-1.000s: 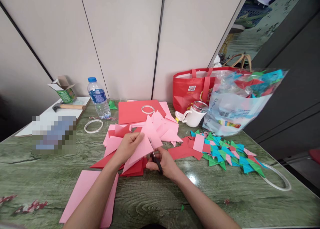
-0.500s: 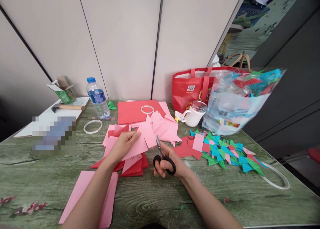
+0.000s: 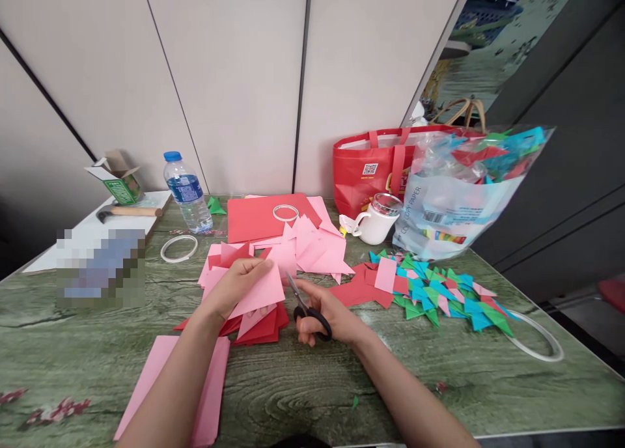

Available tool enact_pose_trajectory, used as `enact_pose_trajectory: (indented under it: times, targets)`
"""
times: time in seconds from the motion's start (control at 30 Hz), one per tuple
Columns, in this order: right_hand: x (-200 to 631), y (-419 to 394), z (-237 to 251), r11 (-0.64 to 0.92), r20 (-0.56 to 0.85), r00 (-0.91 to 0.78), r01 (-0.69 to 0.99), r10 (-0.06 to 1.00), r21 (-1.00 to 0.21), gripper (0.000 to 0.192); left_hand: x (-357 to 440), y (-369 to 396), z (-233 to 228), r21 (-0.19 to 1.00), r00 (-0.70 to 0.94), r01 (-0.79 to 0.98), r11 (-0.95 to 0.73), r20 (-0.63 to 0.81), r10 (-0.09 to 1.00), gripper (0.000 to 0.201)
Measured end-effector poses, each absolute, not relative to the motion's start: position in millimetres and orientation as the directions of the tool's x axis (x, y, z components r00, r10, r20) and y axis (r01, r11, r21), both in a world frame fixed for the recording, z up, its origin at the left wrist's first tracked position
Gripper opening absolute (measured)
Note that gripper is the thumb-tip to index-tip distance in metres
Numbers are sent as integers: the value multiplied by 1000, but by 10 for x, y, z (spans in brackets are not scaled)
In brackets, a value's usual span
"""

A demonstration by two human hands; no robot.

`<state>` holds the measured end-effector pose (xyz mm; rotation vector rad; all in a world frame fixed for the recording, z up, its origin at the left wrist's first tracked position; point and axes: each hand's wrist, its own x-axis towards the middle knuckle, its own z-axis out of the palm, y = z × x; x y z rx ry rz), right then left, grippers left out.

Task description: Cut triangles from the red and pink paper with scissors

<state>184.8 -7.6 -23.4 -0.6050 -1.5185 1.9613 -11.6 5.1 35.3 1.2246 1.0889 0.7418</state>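
Note:
My left hand [image 3: 238, 284] is closed on a pink sheet of paper [image 3: 266, 288], thumb on top, held over a pile of paper. My right hand [image 3: 336, 312] grips scissors [image 3: 296, 291] with black handles. Their blades point up and to the left, right beside the sheet's edge; whether they touch it I cannot tell. Below the sheet lie red paper pieces [image 3: 266, 331]. Behind it is a heap of cut pink pieces [image 3: 317, 249], partly overlapping red card [image 3: 249, 217].
A pink paper stack [image 3: 217, 383] lies under my left forearm. Rightward are red strips [image 3: 359, 288] and folded coloured triangles [image 3: 439, 298]. A white mug [image 3: 378, 223], red bag [image 3: 351, 181] and plastic bag [image 3: 444, 207] stand behind; a water bottle [image 3: 188, 194] and hammer [image 3: 137, 211] are leftward.
The scissors and my right hand have moved slightly left. The paper in my left hand now ends further left, and a pink piece that hung beside the blades is no longer there.

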Motion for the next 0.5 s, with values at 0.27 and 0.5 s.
enact_pose_trajectory:
  times: [0.27, 0.5]
  targets:
    - [1770, -107, -274, -120, 66, -681, -222, 729, -968, 89, -52, 9, 335, 958, 393, 42, 284, -277, 877, 32]
    - [1733, -124, -216, -38, 84, -589, -192, 804, -981, 62, 62, -30, 334, 973, 418, 171, 157, -216, 882, 39]
